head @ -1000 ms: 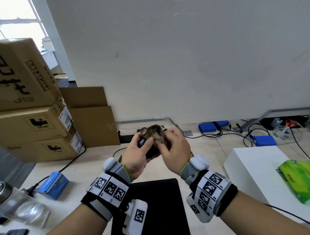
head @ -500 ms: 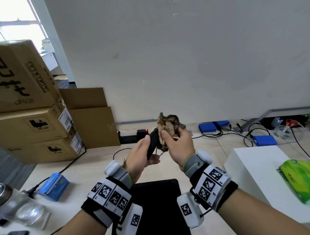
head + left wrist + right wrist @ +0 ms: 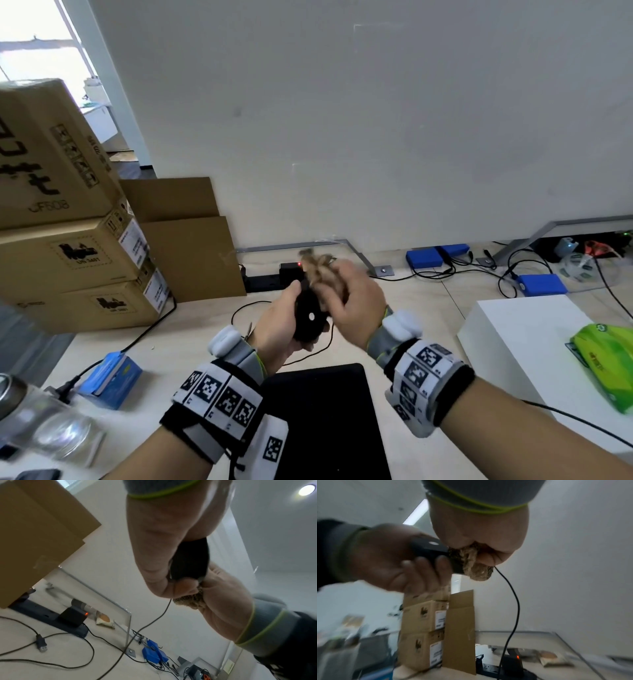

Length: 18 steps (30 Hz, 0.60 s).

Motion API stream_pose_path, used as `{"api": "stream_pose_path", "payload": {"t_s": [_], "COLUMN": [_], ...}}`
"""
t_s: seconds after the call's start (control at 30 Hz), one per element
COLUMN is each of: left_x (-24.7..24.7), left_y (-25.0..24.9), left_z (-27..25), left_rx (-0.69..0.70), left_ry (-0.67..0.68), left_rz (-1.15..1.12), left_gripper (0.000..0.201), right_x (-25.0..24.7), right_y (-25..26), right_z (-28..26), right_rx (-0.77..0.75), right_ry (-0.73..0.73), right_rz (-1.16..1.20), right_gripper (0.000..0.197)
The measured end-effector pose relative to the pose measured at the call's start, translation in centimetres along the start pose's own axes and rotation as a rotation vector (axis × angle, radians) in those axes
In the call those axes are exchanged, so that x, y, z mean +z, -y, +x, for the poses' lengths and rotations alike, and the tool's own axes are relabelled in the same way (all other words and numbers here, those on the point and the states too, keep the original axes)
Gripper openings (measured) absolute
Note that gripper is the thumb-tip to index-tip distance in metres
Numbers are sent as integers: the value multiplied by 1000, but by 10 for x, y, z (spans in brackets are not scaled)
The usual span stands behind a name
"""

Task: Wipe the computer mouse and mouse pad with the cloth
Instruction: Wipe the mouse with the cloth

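Observation:
My left hand point(image 3: 284, 325) grips the black wired mouse point(image 3: 308, 317) in the air above the desk, its underside with a white dot turned toward me. My right hand point(image 3: 349, 301) holds a bunched brown patterned cloth point(image 3: 317, 270) and presses it against the mouse's far end. The left wrist view shows the mouse point(image 3: 190, 559) between thumb and fingers, with the cloth point(image 3: 188, 600) beside it. In the right wrist view the cloth point(image 3: 471, 563) sits against the mouse point(image 3: 429, 549), whose cable point(image 3: 513, 601) hangs down. The black mouse pad point(image 3: 325, 421) lies on the desk below my wrists.
Stacked cardboard boxes point(image 3: 68, 240) stand at the left. A blue box point(image 3: 111, 380) and clear plastic items point(image 3: 51, 428) lie near left. A white block point(image 3: 541, 359) with a green packet point(image 3: 606, 366) is at the right. Cables, a power strip point(image 3: 267, 281) and blue packs point(image 3: 435, 257) line the wall.
My left hand has turned the mouse so its underside now faces me. My right hand with the cloth has shifted along the mouse's far end, and it is blurred by motion.

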<state>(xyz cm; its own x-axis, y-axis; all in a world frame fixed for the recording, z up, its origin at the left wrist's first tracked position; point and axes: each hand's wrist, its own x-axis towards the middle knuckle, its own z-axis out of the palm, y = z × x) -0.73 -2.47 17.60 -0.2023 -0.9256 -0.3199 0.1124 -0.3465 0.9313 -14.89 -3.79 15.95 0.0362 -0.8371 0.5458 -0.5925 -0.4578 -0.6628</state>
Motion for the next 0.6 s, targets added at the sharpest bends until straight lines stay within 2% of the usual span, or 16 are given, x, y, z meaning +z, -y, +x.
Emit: {"api": "stream_pose_path", "payload": {"t_s": [0.07,0.1,0.23,0.27,0.33,0.4,0.5,0.6], "left_x": [2,4,7,8,9,10,7,3], "left_y": [-1,-1,1,1,3,2,1,3], "left_z": [-1,0,5,5,6,2,-3,-2], "left_rx": [-36,-24,45,44,44,47,13,-16], "left_ry": [15,-2,-238,-256,-210,-122,15,52], "left_rz": [6,-20,-104,-110,-60,15,110,90], "left_gripper": [57,56,40,39,42,49,55,60], "right_x": [-2,-1,14,16,14,9,2,-3], "right_y": [-5,-2,31,33,24,9,-11,-28], "right_z": [7,6,-22,-25,-20,-7,9,16], "right_rx": [155,179,-14,-49,-66,26,288,495], "right_ry": [-98,-110,4,14,0,-30,-67,-79], "right_rz": [59,66,51,56,45,38,38,98], "right_gripper": [26,24,17,17,16,10,26,30]}}
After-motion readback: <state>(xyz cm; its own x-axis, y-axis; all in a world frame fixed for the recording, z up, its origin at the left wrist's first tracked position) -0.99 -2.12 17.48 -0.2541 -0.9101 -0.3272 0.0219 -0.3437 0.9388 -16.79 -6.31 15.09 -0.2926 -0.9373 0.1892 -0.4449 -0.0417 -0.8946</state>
